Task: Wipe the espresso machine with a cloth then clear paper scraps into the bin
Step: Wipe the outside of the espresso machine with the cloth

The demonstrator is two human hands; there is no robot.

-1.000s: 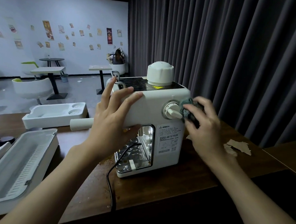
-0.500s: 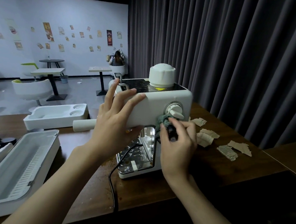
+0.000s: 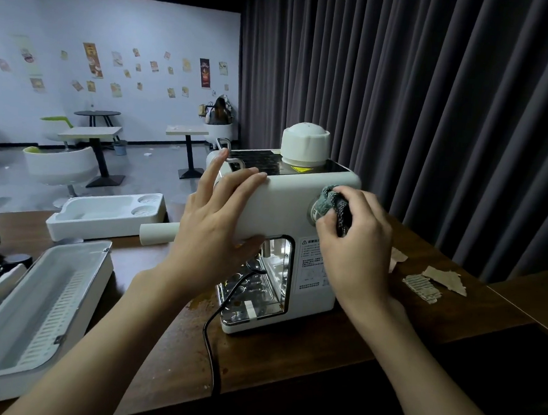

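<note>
R hand's grip is clamped round 1 soft, floppy cloth on the knob of 1 rigid, prob. heavy espresso machine mid-surface, while L hand, fingers apart, braces its top edge, w/ 3 visible light, flimsy paper scraps just right, best pinched by edges.

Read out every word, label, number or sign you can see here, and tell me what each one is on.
No text here can be read.
The side label on the espresso machine: a warning triangle and printed lines, too small to read.
The yellow sticker on its top: a warning mark, no legible words.
The wall posters: blurred, unreadable.
</note>
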